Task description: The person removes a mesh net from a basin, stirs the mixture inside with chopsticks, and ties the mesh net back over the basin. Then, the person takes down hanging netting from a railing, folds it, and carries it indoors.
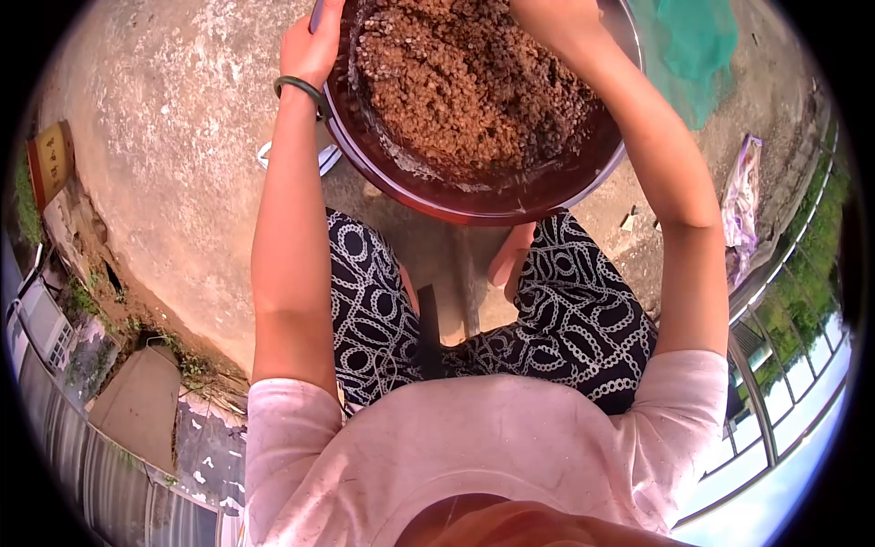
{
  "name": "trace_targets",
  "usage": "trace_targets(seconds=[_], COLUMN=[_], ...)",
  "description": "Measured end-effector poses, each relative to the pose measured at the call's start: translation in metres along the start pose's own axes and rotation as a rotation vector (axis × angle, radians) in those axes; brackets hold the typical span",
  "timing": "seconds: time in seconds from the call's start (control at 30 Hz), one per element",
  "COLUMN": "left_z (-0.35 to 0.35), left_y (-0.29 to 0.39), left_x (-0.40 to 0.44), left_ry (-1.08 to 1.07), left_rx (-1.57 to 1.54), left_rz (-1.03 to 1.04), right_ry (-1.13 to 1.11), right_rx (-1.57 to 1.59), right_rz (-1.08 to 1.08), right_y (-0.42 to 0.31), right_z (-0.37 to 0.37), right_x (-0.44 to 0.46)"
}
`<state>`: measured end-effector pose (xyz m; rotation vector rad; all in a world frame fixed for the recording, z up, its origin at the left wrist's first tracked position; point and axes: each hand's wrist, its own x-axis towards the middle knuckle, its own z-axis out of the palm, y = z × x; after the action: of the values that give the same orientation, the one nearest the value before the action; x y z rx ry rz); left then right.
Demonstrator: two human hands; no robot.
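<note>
A large dark red basin point(483, 202) with a pale rim sits in front of me, cut off by the top of the view. It holds a brown, clumpy, grainy mixture point(447, 96), with wet residue smeared on the inner wall. My left hand point(312, 44), below which a dark green bangle point(301, 84) circles the wrist, grips the basin's left rim. Over the right side of the mixture is my right hand point(563, 20), partly beyond the top edge. Its fingers are hidden, so their hold cannot be made out.
Green netting point(688, 55) lies on the concrete ground point(182, 164) right of the basin. A crumpled purple-white plastic wrapper point(743, 196) is farther right, near a metal railing point(761, 401). My patterned trousers point(583, 301) are beneath my arms. A yellow-red box point(52, 162) stands far left.
</note>
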<state>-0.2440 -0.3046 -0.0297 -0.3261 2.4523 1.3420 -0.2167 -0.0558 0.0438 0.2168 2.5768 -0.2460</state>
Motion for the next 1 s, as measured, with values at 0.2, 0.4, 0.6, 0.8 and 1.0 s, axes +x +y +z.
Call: trace_targets(seconds=[0.2,0.4,0.6,0.8,1.0], left_z=[-0.001,-0.005,-0.003,-0.001,0.002], left_y=[-0.020,-0.035,-0.023,-0.019,-0.021], left_x=[0.009,0.024,0.014,0.011,0.011], left_ry=[0.041,-0.016,-0.014,-0.044,-0.068], left_rx=[0.109,0.121,0.075,0.079,0.004], left_rz=[0.028,-0.003,-0.001,-0.009,-0.004], right_ry=[0.289,-0.092,0.154,0.519,0.020], right_rx=[-0.419,-0.362,-0.238,-0.272,-0.288], right_rz=[-0.662,-0.627,-0.129,-0.070,0.049], right_y=[-0.048,0.023,0.095,0.142,0.145], right_z=[0.110,0.103,0.068,0.070,0.101], right_x=[-0.047,-0.112,-0.139,-0.115,-0.058])
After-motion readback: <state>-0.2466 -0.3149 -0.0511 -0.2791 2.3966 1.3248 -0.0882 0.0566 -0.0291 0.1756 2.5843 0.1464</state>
